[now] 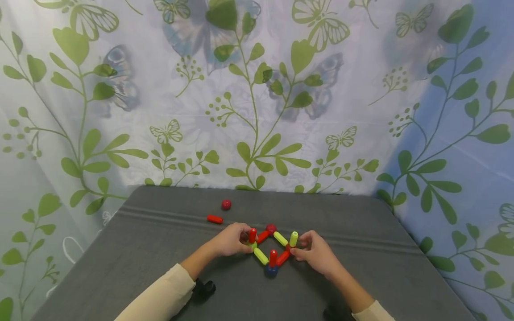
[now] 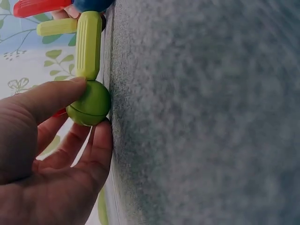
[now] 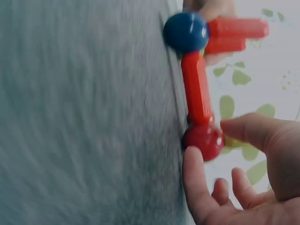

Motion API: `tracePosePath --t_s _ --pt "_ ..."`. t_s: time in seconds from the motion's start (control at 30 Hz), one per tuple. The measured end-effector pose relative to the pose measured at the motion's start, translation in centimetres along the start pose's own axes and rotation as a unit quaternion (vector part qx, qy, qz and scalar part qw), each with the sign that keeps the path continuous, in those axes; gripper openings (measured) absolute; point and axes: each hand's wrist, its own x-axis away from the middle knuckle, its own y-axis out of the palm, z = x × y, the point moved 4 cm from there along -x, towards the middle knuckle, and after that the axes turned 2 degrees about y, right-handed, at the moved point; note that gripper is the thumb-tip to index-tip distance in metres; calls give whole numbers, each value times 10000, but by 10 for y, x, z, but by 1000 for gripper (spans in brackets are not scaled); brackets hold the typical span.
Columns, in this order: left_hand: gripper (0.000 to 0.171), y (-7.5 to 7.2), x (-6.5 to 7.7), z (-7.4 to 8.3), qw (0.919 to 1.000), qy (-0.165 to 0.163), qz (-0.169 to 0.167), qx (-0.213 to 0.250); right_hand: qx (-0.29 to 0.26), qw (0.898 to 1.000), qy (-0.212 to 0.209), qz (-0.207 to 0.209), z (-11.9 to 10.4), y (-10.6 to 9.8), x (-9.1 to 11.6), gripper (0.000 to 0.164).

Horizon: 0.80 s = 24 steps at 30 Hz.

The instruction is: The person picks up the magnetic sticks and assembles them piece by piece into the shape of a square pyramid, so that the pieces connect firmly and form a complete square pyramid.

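On the grey table (image 1: pixel 160 223) lies a four-sided frame of magnetic rods and balls. My left hand (image 1: pixel 230 240) pinches the green ball (image 2: pixel 89 103) at its left corner, thumb above and fingertips below in the left wrist view. At the right corner, my right hand (image 1: pixel 317 255) holds a red ball (image 3: pixel 204 140) between thumb and fingertip. A blue ball (image 1: pixel 271 270) forms the near corner, another red ball (image 1: pixel 271 229) the far one. Red rods (image 1: pixel 283 257) and yellow-green rods (image 1: pixel 261 256) join them. Upright rods stand on the green, blue and right red balls.
Behind the frame to the left lie a loose red ball (image 1: pixel 226 204) and a loose red rod (image 1: pixel 214 219). A black object (image 1: pixel 205 290) sits beside the left forearm. A leaf-and-butterfly curtain (image 1: pixel 257 111) hangs beyond the table's far edge.
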Motion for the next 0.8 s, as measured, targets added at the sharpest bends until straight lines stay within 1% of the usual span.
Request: tracePosePath --t_s 0.03,0.07,0.13,0.17,0.23,0.3,0.33,0.4,0.5,0.63,0.7,0.8 --pt "23 0 1 0 10000 -42 42 -20 2 10000 14 -88 -2 2 3 36" --pt "22 0 2 1 9999 -48 100 -47 27 9996 -38 -264 -4 5 6 32" --pt "21 1 4 2 9997 -138 199 -72 51 9967 -216 -782 -9 12 12 24" --pt "21 2 5 3 9995 -192 248 -80 -15 9935 -335 -1088 -11 15 15 23" --pt "23 4 7 5 9989 -284 357 -102 -69 9863 -582 -1541 -15 22 20 24" --pt "25 6 9 8 9981 -364 465 -154 -66 9828 -738 -1691 -19 26 22 29" --pt "26 7 11 9 9978 -393 511 -167 -41 9829 -793 -1664 -20 28 23 32" --pt "27 9 13 12 9970 -432 596 -219 142 9853 -846 -1480 -21 29 22 34" --pt "26 13 18 16 9963 -482 660 -268 352 9892 -756 -1202 -20 27 18 37" --pt "27 18 25 21 9962 -474 699 -231 527 9915 -695 -969 -19 20 13 42" --pt "28 22 30 25 9966 -452 674 -141 582 9919 -708 -874 -19 17 10 42" --pt "31 29 36 30 9975 -433 535 172 664 9916 -802 -765 -17 14 4 40"
